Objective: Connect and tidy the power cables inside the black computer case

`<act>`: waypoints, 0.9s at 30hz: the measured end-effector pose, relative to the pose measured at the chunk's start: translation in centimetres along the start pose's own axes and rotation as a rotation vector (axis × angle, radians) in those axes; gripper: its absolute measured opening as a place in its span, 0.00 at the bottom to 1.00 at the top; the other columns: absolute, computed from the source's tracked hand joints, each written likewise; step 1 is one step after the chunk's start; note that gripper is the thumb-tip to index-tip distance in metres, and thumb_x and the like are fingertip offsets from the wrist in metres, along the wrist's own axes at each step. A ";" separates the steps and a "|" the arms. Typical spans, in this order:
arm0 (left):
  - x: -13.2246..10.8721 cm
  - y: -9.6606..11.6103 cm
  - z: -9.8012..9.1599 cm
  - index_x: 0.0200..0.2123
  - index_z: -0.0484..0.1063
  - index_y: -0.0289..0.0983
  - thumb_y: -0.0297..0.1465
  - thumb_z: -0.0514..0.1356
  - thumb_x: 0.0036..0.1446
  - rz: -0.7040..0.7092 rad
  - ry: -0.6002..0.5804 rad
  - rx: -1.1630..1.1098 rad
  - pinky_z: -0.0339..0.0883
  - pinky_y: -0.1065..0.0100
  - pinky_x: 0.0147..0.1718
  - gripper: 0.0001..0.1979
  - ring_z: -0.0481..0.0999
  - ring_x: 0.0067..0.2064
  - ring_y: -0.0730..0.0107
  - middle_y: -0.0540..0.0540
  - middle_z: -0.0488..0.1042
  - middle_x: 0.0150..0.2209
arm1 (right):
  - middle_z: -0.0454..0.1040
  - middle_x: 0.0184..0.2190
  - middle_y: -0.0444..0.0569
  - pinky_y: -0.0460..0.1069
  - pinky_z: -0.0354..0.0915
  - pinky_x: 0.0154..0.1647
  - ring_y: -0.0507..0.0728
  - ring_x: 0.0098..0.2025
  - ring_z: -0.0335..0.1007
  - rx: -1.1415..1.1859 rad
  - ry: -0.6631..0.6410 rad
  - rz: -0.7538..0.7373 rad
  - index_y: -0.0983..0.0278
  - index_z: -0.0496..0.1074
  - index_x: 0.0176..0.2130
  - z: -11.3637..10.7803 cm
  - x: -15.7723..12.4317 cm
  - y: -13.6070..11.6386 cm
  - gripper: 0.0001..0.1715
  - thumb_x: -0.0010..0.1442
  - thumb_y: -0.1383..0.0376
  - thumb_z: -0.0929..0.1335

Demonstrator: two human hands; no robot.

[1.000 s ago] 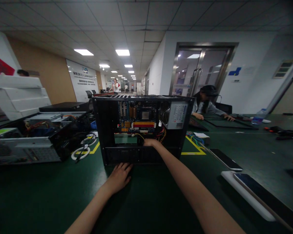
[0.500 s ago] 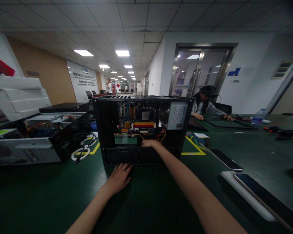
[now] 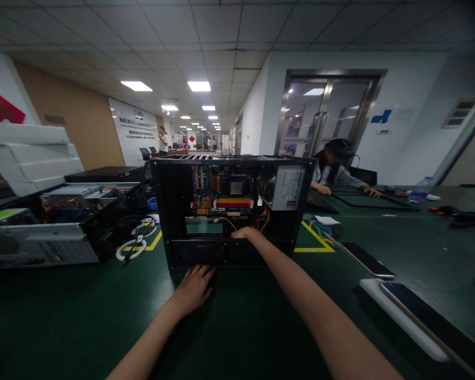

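A black computer case (image 3: 166, 211) stands upright on the green table, its open side toward me. Inside are a motherboard (image 3: 235, 187), red and yellow memory slots, and a silver power supply (image 3: 288, 187) at upper right. My right hand (image 3: 244, 233) reaches into the lower middle of the case, beside a small black part and a thin yellow cable (image 3: 225, 219). Its fingers are hidden, so whatever they touch cannot be seen. Flat on the table lies my left hand (image 3: 196, 287), fingers spread, their tips against the bottom edge of the case.
Another opened computer case (image 3: 59, 248) lies at left, with coiled white cable (image 3: 130, 250) nearby. At right are phone-like slabs (image 3: 431, 316), coloured wires (image 3: 320, 227) and a water bottle (image 3: 420, 190). A person (image 3: 336, 169) sits across the table behind a dark panel.
My right hand has shifted very slightly right and down inside the case. My left hand and the case stay put. A distant standing person has moved left.
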State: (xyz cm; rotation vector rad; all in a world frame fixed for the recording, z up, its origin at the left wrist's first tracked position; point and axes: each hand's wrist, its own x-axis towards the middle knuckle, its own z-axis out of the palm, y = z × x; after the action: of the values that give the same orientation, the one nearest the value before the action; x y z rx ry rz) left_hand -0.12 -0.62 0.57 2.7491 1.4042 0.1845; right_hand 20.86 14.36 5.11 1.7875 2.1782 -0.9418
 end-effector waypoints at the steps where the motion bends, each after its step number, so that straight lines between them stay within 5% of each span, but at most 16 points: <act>1: 0.0 0.0 0.0 0.56 0.51 0.42 0.32 0.50 0.52 -0.001 -0.004 -0.004 0.51 0.56 0.50 0.26 0.55 0.54 0.59 0.45 0.57 0.54 | 0.74 0.26 0.50 0.46 0.65 0.30 0.54 0.28 0.71 0.000 -0.053 -0.003 0.68 0.74 0.29 -0.1 0.0 0.0 0.08 0.46 0.70 0.65; 3: 0.0 -0.1 0.1 0.56 0.51 0.42 0.32 0.49 0.51 -0.002 -0.009 -0.010 0.50 0.56 0.50 0.26 0.55 0.54 0.59 0.46 0.56 0.55 | 0.74 0.28 0.50 0.46 0.65 0.30 0.55 0.29 0.71 -0.020 -0.115 -0.018 0.68 0.73 0.29 -0.2 -0.1 0.0 0.09 0.46 0.70 0.64; 11: 0.0 -0.2 0.4 0.56 0.51 0.42 0.32 0.50 0.52 0.015 0.007 -0.013 0.50 0.58 0.51 0.26 0.55 0.54 0.59 0.45 0.57 0.54 | 0.73 0.29 0.48 0.44 0.63 0.28 0.53 0.29 0.70 -0.082 -0.028 -0.099 0.68 0.73 0.31 -0.2 0.0 0.1 0.09 0.46 0.68 0.66; 16: 0.0 -0.3 0.4 0.55 0.51 0.42 0.32 0.50 0.52 0.021 0.024 0.000 0.51 0.58 0.50 0.26 0.56 0.53 0.60 0.45 0.57 0.54 | 0.72 0.28 0.48 0.42 0.61 0.25 0.51 0.27 0.67 -0.057 0.111 -0.198 0.70 0.71 0.29 -0.3 0.1 0.1 0.08 0.48 0.67 0.65; 27: 0.0 -0.1 0.2 0.55 0.52 0.42 0.32 0.50 0.52 0.002 0.013 0.006 0.51 0.58 0.50 0.26 0.56 0.54 0.59 0.45 0.58 0.54 | 0.65 0.20 0.42 0.43 0.66 0.24 0.45 0.18 0.63 0.821 0.340 -0.111 0.68 0.61 0.36 -0.4 -2.0 -0.7 0.06 0.55 0.72 0.62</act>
State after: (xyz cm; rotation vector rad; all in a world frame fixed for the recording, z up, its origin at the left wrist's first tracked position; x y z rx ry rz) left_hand -0.23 -0.57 0.33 2.7592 1.4081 0.1994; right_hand 20.83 12.89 6.73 2.3041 2.2734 -1.8876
